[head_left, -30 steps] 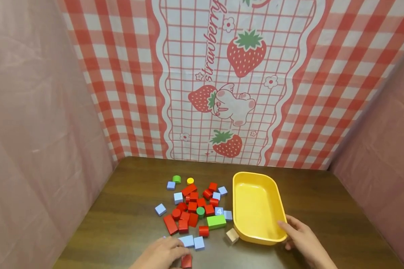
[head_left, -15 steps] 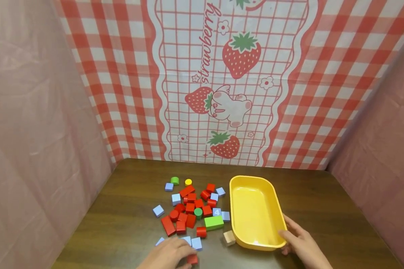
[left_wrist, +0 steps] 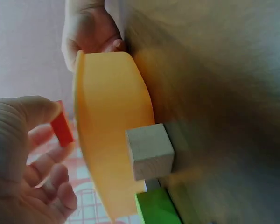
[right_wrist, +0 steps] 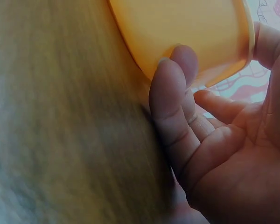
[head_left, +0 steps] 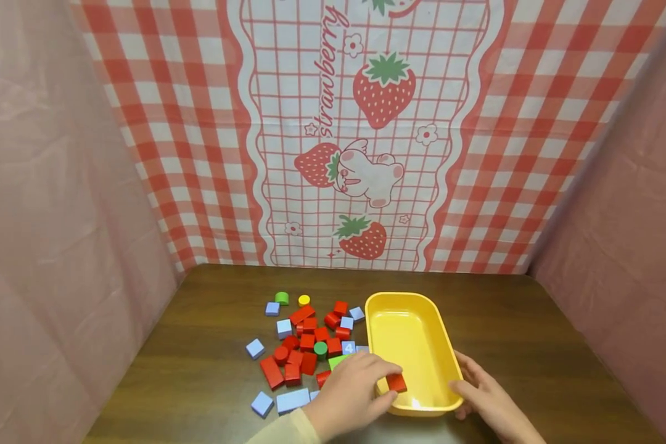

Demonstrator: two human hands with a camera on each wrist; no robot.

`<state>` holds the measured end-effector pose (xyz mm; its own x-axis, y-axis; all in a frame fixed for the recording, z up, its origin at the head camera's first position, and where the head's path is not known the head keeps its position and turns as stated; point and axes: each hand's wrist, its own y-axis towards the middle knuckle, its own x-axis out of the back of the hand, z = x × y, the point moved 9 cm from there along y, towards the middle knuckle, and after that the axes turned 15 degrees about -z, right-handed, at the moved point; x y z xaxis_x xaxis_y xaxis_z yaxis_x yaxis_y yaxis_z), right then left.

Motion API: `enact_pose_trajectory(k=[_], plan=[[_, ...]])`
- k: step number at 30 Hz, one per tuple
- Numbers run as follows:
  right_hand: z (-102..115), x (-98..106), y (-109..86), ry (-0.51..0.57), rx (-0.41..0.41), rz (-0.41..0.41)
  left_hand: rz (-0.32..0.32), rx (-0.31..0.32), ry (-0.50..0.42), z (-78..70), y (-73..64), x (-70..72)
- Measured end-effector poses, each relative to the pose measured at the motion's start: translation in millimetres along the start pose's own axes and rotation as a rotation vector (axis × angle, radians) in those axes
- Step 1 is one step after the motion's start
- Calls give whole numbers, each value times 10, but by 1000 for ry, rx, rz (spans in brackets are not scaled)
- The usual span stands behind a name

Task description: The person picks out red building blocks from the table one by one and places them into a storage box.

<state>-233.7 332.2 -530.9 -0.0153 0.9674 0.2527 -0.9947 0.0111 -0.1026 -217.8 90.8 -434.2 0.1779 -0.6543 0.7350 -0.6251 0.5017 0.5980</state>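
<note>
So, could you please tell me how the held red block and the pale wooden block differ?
The wooden block is pale tan; the red block is bright red. The left hand pinches the red block, while the wooden block rests on the table beside the yellow tray. Both have straight edges.

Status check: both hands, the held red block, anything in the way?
Left hand pinches red block, higher than yellow tray. Right hand grips tray's near right corner. Wooden cube beside tray, not blocking its open top.
</note>
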Motion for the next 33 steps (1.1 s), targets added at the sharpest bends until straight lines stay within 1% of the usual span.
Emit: enact_pose_trajectory(k=[2,4,6,8,11,15,20,24,29,33], plan=[[-10,-5,5,-9,-7,-9,39,11,35,2,89,-127],[-24,-6,4,-20,-14,-16,94,16,70,3,167,-247],[-28,-14,-2,-28,-6,-10,139,3,118,-1,235,-348],[-27,-22,-5,-29,2,-5,182,-8,170,-6,291,-429],[-20,-22,-8,-32,12,-5,227,-18,248,-6,351,-510],[0,-16,-3,-29,19,-4,256,-10,306,8,380,-561],[11,-23,4,-31,22,9,240,-20,353,19,387,-571],[-13,-20,16,-26,9,14,244,-3,363,37,390,-585],[-28,-25,25,-12,7,21,293,42,362,73,387,-621],[-33,-30,22,-12,-2,24,313,51,368,81,384,-635]])
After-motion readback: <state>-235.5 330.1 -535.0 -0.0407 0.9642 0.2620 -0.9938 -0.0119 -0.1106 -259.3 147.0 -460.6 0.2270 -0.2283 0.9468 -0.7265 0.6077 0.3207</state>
